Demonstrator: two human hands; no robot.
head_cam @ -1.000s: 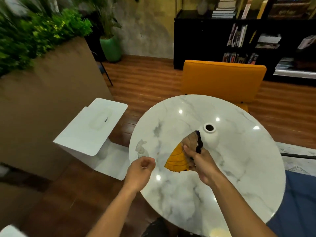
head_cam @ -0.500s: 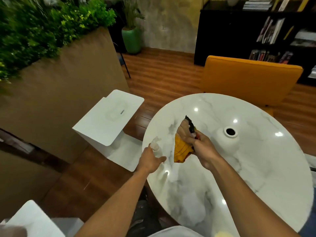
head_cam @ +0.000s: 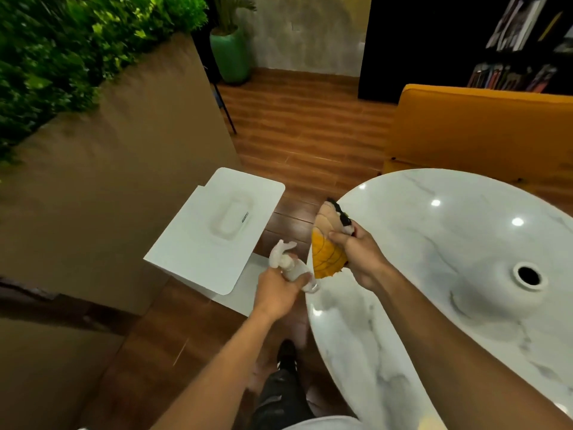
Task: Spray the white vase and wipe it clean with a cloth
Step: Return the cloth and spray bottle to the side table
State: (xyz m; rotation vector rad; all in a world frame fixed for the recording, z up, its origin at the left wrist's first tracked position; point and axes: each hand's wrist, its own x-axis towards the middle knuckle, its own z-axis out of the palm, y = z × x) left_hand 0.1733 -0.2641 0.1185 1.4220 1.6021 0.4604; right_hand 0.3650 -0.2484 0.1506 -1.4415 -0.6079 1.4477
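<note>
Left hand (head_cam: 276, 293) wraps the pale translucent spray bottle (head_cam: 290, 265) at the round marble desk's (head_cam: 434, 231) edge. Right hand (head_cam: 359, 256) grips the folded orange cloth (head_cam: 325, 252). The squat white vase (head_cam: 496, 301) stands well apart, unsprayed, I'd say. Next: swing the nozzle toward it.

Two hands; one of each other thing.

Two hands sit at mid-frame: one left hand (head_cam: 276, 293) and one right hand (head_cam: 359, 252). There is one bottle (head_cam: 288, 263) and one cloth (head_cam: 325, 257) beside them, and one vase (head_cam: 496, 297) at the right. There is one table (head_cam: 434, 218), one chair (head_cam: 465, 128) at upper right, one side table (head_cam: 201, 252) left of centre and one pot (head_cam: 231, 54) at the top. One planter (head_cam: 124, 150) is at upper left, one bookcase (head_cam: 434, 41) at upper right, its books too blurred to count, and one shoe (head_cam: 286, 352) at the bottom.
</note>
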